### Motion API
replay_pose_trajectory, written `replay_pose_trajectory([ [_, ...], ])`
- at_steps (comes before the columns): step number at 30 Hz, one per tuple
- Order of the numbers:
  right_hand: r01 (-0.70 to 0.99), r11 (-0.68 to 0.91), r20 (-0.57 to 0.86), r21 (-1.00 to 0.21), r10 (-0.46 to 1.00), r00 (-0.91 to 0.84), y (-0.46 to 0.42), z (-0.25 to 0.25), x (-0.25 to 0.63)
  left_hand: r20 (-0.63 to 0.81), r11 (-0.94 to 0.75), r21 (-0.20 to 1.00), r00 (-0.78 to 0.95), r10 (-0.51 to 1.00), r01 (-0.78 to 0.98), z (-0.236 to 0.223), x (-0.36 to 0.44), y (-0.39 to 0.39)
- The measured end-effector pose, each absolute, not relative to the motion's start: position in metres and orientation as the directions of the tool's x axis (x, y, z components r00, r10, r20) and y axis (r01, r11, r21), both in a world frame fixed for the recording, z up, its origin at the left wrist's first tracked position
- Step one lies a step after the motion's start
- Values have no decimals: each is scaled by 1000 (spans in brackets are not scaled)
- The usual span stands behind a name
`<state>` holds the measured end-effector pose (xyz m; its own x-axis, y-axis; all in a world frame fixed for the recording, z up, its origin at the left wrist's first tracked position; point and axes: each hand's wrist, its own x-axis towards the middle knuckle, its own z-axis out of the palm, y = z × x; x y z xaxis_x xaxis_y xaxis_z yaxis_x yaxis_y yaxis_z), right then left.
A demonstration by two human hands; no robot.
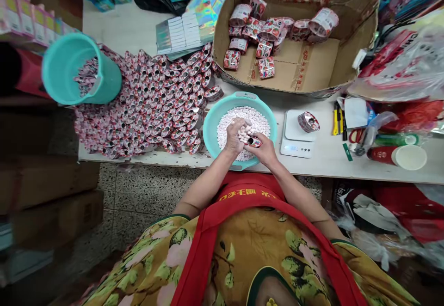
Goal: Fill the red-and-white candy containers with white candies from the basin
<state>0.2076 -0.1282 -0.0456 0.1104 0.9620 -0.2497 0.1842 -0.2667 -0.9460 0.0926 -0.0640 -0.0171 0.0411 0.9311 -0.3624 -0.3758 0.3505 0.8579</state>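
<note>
My left hand (234,136) is cupped around a small heap of white candy-like pellets (244,133), above a turquoise basin (211,136) that holds a bed of the same pellets. Close beside it, my right hand (266,150) grips a small red printed container (255,142), its dark opening facing up toward the pellets. Right of the basin is a white digital scale (295,135) with a lit display. Another such container (308,122) stands on the scale's right part.
Many open containers (173,98) crowd the table's left side, near a turquoise bucket (111,77). Behind the basin, a cardboard box (319,63) holds several packed containers. Yellow cutters (336,119) and a paper cup (411,157) lie at right. Shiny booklets (183,31) are stacked at the back.
</note>
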Motion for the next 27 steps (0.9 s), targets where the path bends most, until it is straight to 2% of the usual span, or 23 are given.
replay_pose_trajectory([
  [4,290,-234,-207,-928,971,123,-122,-47,197,-370,328,860,-34,929,-391,-17,96,-64],
  [8,369,-292,-249,-882,955,162,-117,-45,191,-388,357,870,-27,921,-340,-21,95,-62],
  [12,459,-298,-245,-837,954,172,-115,-47,187,-378,323,893,-133,916,-313,-28,97,-56],
  [18,416,-278,-243,-866,960,137,-114,-47,196,-355,295,907,-168,920,-302,-28,107,-52],
  [27,375,-270,-220,-887,960,171,-110,-42,201,-362,320,907,-117,925,-274,-22,108,-45],
])
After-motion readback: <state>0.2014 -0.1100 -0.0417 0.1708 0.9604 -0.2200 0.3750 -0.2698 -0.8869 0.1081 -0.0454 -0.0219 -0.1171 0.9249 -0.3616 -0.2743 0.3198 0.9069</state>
